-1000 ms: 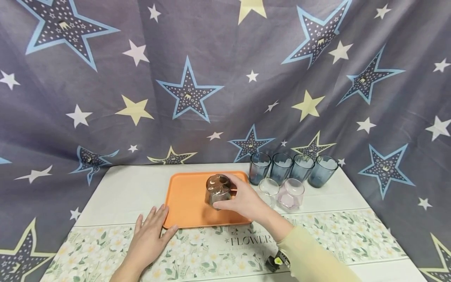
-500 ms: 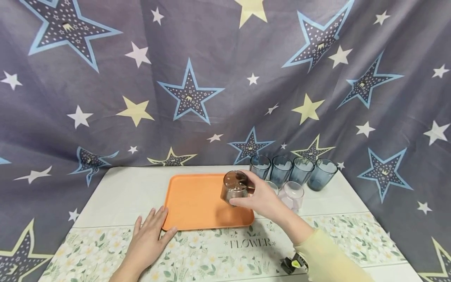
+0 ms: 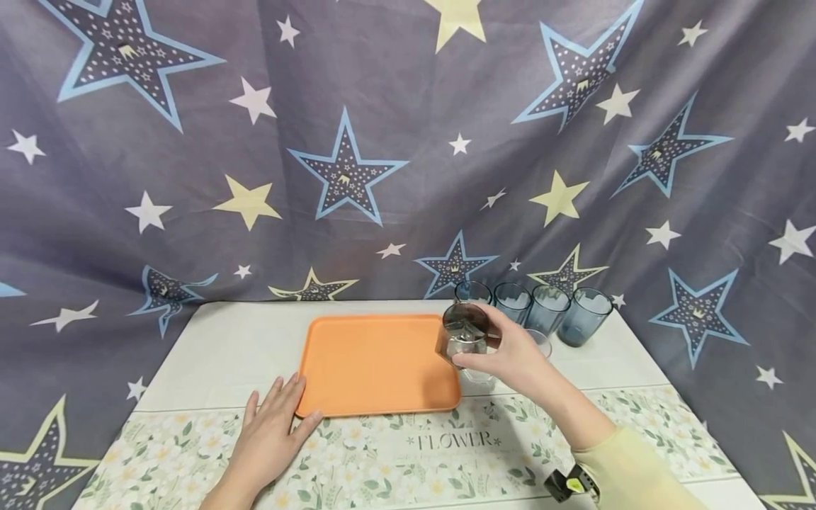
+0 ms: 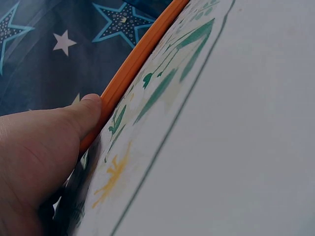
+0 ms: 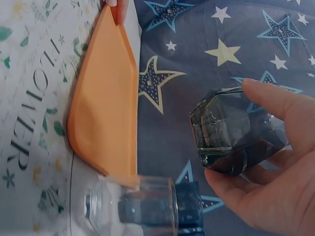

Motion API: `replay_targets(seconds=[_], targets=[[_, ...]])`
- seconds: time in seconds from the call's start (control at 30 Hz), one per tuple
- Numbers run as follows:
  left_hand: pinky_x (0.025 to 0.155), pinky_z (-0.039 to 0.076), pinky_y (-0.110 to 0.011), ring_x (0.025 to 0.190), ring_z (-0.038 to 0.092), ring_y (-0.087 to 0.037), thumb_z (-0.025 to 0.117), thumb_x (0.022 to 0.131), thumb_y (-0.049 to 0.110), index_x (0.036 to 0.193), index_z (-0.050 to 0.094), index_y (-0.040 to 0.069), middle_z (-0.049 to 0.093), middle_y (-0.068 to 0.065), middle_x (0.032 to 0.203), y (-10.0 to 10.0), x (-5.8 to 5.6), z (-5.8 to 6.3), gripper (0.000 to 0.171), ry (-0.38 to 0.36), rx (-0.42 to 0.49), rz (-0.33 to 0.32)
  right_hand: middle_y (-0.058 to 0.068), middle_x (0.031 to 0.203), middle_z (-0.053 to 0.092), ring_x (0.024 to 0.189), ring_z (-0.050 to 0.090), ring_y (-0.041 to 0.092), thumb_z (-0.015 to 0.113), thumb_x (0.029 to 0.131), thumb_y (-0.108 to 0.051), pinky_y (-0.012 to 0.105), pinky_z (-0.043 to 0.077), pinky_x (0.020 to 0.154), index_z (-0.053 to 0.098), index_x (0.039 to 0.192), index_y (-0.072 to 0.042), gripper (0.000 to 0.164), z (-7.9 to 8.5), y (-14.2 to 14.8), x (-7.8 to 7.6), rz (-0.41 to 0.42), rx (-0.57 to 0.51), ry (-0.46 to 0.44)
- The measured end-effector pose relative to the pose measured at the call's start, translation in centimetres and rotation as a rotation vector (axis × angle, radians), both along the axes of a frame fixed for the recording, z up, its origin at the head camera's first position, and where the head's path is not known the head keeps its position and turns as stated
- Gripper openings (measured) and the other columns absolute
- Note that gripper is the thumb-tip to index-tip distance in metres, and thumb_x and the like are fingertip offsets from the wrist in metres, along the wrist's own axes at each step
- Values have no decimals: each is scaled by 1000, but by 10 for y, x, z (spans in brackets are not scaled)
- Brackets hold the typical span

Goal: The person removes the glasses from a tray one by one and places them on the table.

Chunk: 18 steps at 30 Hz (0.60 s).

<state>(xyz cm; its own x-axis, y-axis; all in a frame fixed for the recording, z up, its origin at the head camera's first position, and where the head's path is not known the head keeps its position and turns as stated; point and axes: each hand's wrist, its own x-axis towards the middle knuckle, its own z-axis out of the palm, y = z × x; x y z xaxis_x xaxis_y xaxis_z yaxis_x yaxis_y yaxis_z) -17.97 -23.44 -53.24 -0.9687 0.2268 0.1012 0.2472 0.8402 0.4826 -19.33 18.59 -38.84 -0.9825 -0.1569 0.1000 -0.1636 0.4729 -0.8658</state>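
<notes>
My right hand (image 3: pixel 513 354) grips a dark, smoky-brown glass (image 3: pixel 464 331) between thumb and fingers, raised over the right end of an orange tray (image 3: pixel 376 365). The right wrist view shows the same smoky glass (image 5: pixel 234 130) clear of the table, its faceted sides in the fingers. Below it stands a clear glass (image 5: pixel 142 204), mostly hidden behind the held one in the head view. My left hand (image 3: pixel 270 425) rests at the tray's front left corner with fingers extended; its thumb (image 4: pixel 90 105) touches the rim in the left wrist view.
Several blue glasses (image 3: pixel 583 319) stand in a row at the back right. A pinkish glass (image 3: pixel 543 343) is in front of them, largely covered by my right hand. The floral table runner (image 3: pixel 357 460) crosses the front, and a star-patterned curtain (image 3: pixel 395 177) hangs behind.
My right hand has carried the smoky glass rightward, from over the middle of the tray to its right edge. My left hand has stayed at the tray's corner.
</notes>
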Motion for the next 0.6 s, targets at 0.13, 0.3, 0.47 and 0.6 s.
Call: replay_targets(seconds=[0.13, 0.3, 0.47, 0.6], targets=[[128, 1, -76, 163, 23, -50, 61, 109, 63, 168, 43, 1, 39, -23, 173, 1, 0, 0, 87, 1, -7, 4, 15, 148, 66, 131, 67, 37, 98, 88, -27, 53, 55, 113, 52, 164, -16, 90, 3, 13, 4, -30, 28, 23], [128, 1, -76, 164, 24, -50, 62, 109, 62, 168, 43, 1, 40, -22, 172, 0, 0, 0, 87, 10, -5, 7, 15, 149, 66, 133, 66, 37, 97, 89, -25, 53, 53, 115, 54, 162, -14, 86, 6, 29, 8, -45, 20, 52], [128, 1, -76, 164, 23, -49, 62, 109, 63, 168, 43, 1, 41, -22, 172, 1, 0, 0, 87, 13, -3, 7, 14, 153, 63, 138, 63, 37, 95, 92, -31, 55, 51, 116, 47, 167, -14, 90, 10, 47, 13, -79, 62, 46], [128, 1, -76, 164, 24, -49, 61, 109, 63, 168, 44, 1, 41, -22, 172, 1, 1, 0, 88, 13, -4, 8, 16, 155, 60, 141, 61, 39, 93, 94, -32, 57, 49, 118, 43, 170, -15, 92, 12, 61, 14, -107, 74, 35]])
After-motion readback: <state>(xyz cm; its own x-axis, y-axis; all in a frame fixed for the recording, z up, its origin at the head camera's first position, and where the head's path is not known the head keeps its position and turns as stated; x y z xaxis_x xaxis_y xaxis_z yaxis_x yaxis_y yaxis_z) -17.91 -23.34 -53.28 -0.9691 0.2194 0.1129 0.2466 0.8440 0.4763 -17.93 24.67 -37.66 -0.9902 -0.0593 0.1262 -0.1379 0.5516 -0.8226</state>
